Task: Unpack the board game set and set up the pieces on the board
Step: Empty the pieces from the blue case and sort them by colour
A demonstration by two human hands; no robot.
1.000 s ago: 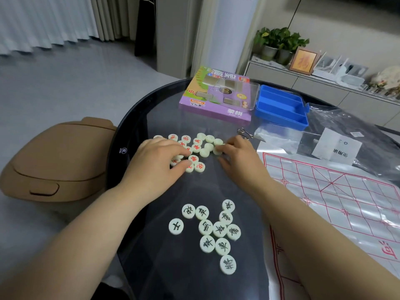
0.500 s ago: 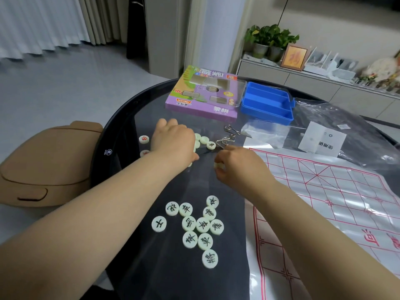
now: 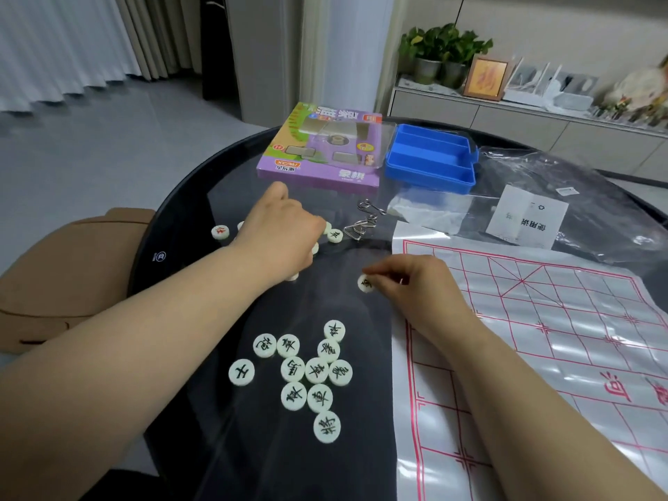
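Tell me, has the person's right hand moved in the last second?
Yes. The right hand has drawn back toward the person, away from the metal ring puzzle, pinching one game piece.

A round black glass worktop [image 3: 173, 218] carries a bent metal wire puzzle [image 3: 361, 226]. A tan padded seat [image 3: 65, 276] stands left of it. Behind, a grey sideboard [image 3: 506, 121] holds potted plants [image 3: 441, 48] and a framed picture [image 3: 486, 77]; pale curtains [image 3: 72, 41] hang far left
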